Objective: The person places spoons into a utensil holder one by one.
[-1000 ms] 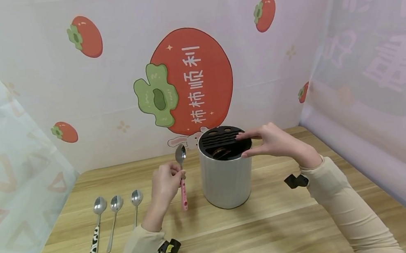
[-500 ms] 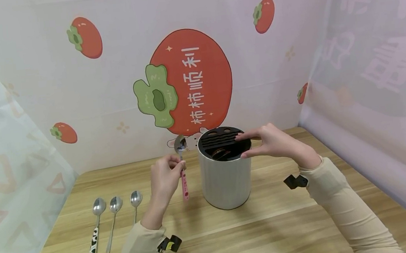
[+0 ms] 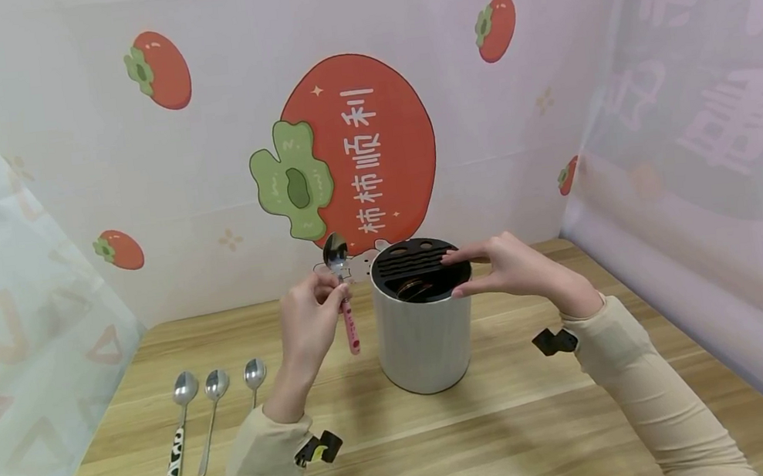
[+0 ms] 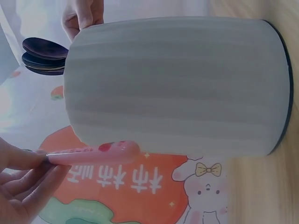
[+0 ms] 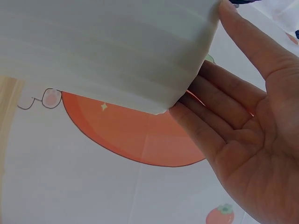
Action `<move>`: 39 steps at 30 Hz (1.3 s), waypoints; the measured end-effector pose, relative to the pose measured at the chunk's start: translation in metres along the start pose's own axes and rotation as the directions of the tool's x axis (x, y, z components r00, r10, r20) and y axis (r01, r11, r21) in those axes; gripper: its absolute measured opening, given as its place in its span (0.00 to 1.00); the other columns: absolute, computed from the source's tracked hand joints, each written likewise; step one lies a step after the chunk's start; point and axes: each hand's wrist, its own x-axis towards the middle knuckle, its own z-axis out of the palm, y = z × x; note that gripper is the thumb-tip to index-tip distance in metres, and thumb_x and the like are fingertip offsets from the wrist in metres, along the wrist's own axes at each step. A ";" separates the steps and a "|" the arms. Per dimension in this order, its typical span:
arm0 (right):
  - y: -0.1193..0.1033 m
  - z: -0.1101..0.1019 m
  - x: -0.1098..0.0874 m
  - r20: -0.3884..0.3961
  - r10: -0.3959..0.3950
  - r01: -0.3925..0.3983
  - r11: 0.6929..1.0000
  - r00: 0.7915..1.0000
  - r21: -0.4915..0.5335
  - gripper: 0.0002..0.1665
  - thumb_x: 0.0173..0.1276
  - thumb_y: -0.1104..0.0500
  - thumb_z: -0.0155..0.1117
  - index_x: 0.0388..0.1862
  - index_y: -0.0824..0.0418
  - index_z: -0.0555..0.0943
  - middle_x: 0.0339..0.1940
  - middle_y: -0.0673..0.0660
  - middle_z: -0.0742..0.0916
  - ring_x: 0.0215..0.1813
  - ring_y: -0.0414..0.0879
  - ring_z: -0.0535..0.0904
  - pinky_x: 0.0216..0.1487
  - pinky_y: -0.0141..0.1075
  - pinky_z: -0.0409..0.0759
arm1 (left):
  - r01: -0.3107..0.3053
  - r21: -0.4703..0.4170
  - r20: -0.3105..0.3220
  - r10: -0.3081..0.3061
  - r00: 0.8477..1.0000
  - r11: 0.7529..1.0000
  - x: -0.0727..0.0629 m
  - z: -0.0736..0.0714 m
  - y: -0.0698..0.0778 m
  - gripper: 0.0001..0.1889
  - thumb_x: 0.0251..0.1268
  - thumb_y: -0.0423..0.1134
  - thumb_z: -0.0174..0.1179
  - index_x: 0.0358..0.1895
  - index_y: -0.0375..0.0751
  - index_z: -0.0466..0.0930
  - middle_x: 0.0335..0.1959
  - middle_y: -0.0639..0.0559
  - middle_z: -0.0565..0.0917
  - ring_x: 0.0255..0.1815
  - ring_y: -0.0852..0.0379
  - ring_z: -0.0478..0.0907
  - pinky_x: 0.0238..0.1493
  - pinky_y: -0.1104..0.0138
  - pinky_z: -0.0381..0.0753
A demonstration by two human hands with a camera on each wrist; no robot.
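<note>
The left hand (image 3: 308,319) pinches the pink-handled spoon (image 3: 352,334) near its neck, with the bowl above the fingers and the handle slanting down below them. Across from it, the right hand (image 3: 513,263) reaches in with fingers and thumb extended, touching the rim of the white holder (image 3: 424,346), which stands between both hands. Dark spoon bowls (image 4: 44,49) poke up from the holder beside the right hand. Outward of the left hand, three spoons lie on the table (image 3: 480,445); the left sleeve (image 3: 263,444) hides the nearest one's handle end.
</note>
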 end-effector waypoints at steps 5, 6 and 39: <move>0.000 0.001 0.000 0.005 0.003 -0.003 1.000 1.000 0.010 0.31 0.54 0.44 0.72 0.55 0.56 0.81 0.53 0.53 0.86 0.57 0.48 0.80 0.56 0.47 0.77 | -0.020 -0.031 -0.002 0.020 1.000 0.999 0.004 0.000 0.007 0.05 0.60 0.33 0.63 0.31 0.34 0.80 0.26 0.45 0.87 0.25 0.55 0.83 0.27 0.73 0.78; 0.000 0.001 0.000 0.005 0.004 -0.004 1.000 1.000 0.010 0.31 0.54 0.44 0.71 0.55 0.56 0.81 0.53 0.53 0.86 0.57 0.48 0.80 0.56 0.47 0.77 | -0.028 -0.036 -0.004 0.028 1.000 0.999 0.005 -0.001 0.008 0.05 0.61 0.32 0.63 0.31 0.33 0.80 0.27 0.45 0.87 0.25 0.55 0.83 0.27 0.73 0.78; 0.000 0.001 -0.001 -0.007 -0.007 0.007 1.000 1.000 -0.001 0.31 0.54 0.44 0.72 0.54 0.57 0.82 0.52 0.53 0.86 0.57 0.48 0.80 0.56 0.47 0.77 | -0.236 -0.130 -0.088 0.226 0.970 0.963 0.027 0.001 0.040 0.05 0.62 0.33 0.61 0.35 0.34 0.79 0.29 0.45 0.87 0.29 0.57 0.85 0.32 0.72 0.82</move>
